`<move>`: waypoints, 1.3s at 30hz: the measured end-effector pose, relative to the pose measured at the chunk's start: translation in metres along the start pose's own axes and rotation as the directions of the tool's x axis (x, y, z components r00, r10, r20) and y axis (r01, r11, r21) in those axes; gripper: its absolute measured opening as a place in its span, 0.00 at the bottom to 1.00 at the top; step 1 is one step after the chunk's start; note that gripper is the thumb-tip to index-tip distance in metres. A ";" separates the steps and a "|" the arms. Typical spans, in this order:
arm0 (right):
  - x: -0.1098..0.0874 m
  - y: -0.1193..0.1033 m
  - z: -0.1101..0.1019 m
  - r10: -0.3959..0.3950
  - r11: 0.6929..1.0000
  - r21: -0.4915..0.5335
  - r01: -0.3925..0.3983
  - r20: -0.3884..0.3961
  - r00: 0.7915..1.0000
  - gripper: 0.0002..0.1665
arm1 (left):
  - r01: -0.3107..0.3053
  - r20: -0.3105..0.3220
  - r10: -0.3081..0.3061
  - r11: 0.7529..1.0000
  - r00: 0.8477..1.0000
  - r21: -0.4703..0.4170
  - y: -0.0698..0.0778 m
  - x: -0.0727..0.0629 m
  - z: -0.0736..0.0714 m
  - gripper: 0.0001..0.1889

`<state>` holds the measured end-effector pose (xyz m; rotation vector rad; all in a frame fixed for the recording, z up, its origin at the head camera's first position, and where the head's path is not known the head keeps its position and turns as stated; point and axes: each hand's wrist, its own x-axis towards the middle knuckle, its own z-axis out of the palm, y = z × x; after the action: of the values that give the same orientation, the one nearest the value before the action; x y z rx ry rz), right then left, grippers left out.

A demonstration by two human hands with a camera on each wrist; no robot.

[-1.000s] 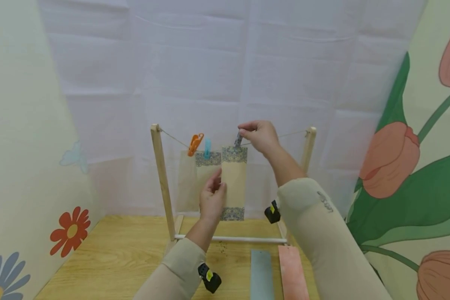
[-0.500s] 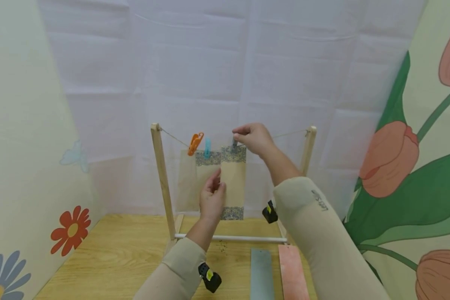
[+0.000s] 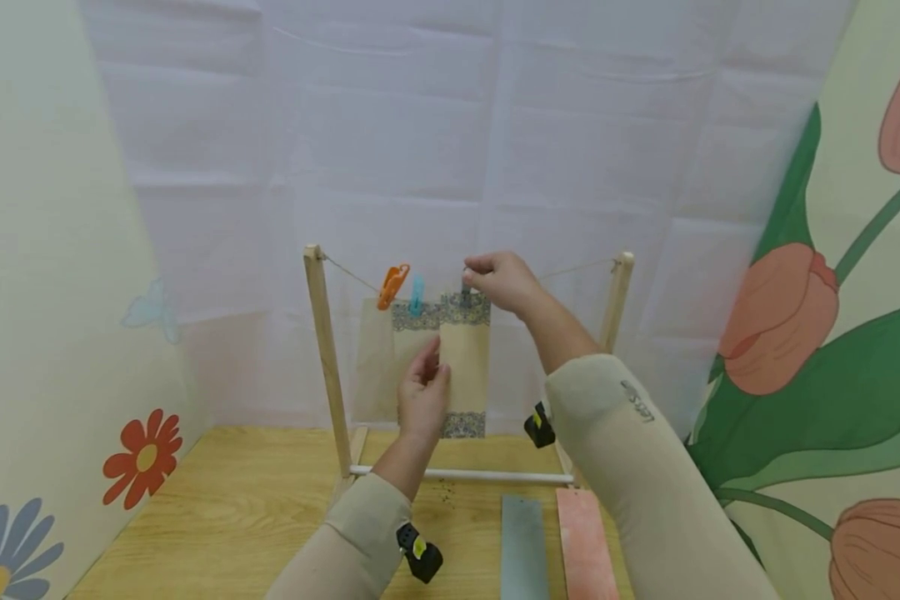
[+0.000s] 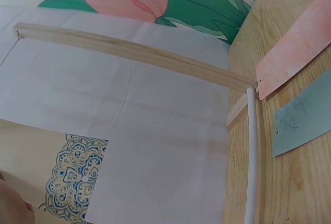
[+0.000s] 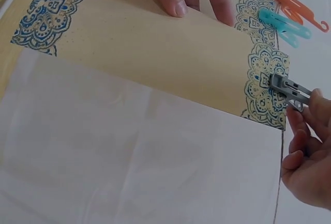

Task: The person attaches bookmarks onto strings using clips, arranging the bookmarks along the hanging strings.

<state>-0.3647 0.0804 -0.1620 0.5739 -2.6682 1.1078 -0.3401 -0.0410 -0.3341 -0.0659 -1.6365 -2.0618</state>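
In the head view my left hand (image 3: 423, 396) pinches the left edge of a cream bookmark (image 3: 464, 362) with blue lace-patterned ends, thumb in front. My right hand (image 3: 504, 282) pinches a grey clothespin (image 5: 292, 88) by its handle ends. The clothespin's jaws lie over the bookmark's top patterned band, at the string (image 5: 279, 182). Left of it on the string are a turquoise clothespin (image 3: 417, 297), clipped on another patterned bookmark (image 3: 417, 318), and an orange clothespin (image 3: 393, 287) with a plain pale sheet (image 3: 373, 367) below.
The string runs between two wooden posts, left (image 3: 326, 367) and right (image 3: 617, 304). A white rod (image 3: 472, 476) joins the frame low down. On the wooden table (image 3: 217, 517) lie a blue-grey bookmark (image 3: 523, 546) and a pink bookmark (image 3: 587, 542). White cloth (image 3: 390, 150) hangs behind.
My right hand has moved a little left and down, bringing the grey clothespin lower over the bookmark's top band. The left hand and the bookmark have hardly moved.
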 end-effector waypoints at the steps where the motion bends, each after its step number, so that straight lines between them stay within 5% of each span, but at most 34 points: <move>1: 0.000 0.000 0.000 -0.003 1.000 -0.008 0.003 0.000 1.000 0.26 | -0.001 0.000 0.001 1.000 1.000 -0.001 0.000 0.000 0.000 0.22; 24: -0.002 0.007 0.005 0.006 0.999 -0.043 -0.005 0.026 1.000 0.30 | -0.046 0.038 0.047 0.999 0.998 -0.018 -0.005 -0.004 -0.007 0.30; 39: -0.009 0.018 0.002 -0.015 1.000 0.009 0.015 -0.023 1.000 0.31 | -0.058 0.057 0.059 0.998 0.997 -0.014 -0.010 -0.001 -0.016 0.31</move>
<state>-0.3638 0.0931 -0.1775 0.5789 -2.6365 1.1169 -0.3385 -0.0542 -0.3477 -0.1766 -1.6365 -2.0429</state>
